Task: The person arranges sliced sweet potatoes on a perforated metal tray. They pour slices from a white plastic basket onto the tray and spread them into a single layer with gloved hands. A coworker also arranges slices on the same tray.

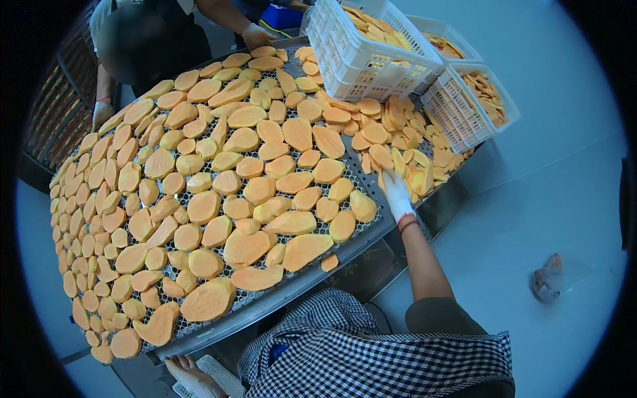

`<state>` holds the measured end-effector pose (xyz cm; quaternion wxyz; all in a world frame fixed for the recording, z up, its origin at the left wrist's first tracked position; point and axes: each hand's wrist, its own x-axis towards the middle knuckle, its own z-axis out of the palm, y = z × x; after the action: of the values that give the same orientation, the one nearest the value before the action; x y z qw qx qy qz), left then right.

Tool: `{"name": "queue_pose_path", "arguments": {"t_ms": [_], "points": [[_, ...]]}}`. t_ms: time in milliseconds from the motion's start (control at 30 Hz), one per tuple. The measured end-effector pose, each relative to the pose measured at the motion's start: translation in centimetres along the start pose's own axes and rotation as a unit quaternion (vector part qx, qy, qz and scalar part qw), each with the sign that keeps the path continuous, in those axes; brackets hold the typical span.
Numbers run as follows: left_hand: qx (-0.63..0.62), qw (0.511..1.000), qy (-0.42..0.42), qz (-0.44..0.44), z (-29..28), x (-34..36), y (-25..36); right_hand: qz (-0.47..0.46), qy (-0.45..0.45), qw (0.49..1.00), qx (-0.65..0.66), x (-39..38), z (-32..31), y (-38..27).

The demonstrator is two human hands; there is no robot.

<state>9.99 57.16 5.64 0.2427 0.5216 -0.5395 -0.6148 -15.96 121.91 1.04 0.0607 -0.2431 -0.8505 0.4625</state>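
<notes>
Orange slices that look like sweet potato (259, 190) cover a mesh drying rack (229, 270) in front of me. My right hand (399, 198), in a white glove, reaches to the near edge of a heap of slices (415, 174). Its fingers look closed at a slice (381, 156), though the fingertips are partly hidden. Low at the left, my left hand (192, 376) is beside the rack's near edge, fingers extended and slightly apart, holding nothing I can see.
White plastic baskets (371, 69) of slices stand at the far right, one basket (458, 109) beside the heap. A co-worker's gloved hand (257, 36) touches the far edge; another hand (102, 114) is at the left. A white basket (222, 375) sits below the rack.
</notes>
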Motion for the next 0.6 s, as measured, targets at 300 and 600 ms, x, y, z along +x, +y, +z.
{"name": "queue_pose_path", "arguments": {"t_ms": [300,600], "points": [[-0.216,0.966,0.024,-0.141,2.3,6.4,-3.3,-0.004,-0.001,0.987,-0.16,-8.3,2.8,2.9],[-0.198,0.978,-0.022,0.056,2.4,14.3,-4.0,0.23,0.127,0.863,0.431,-10.3,3.5,6.0]]}}
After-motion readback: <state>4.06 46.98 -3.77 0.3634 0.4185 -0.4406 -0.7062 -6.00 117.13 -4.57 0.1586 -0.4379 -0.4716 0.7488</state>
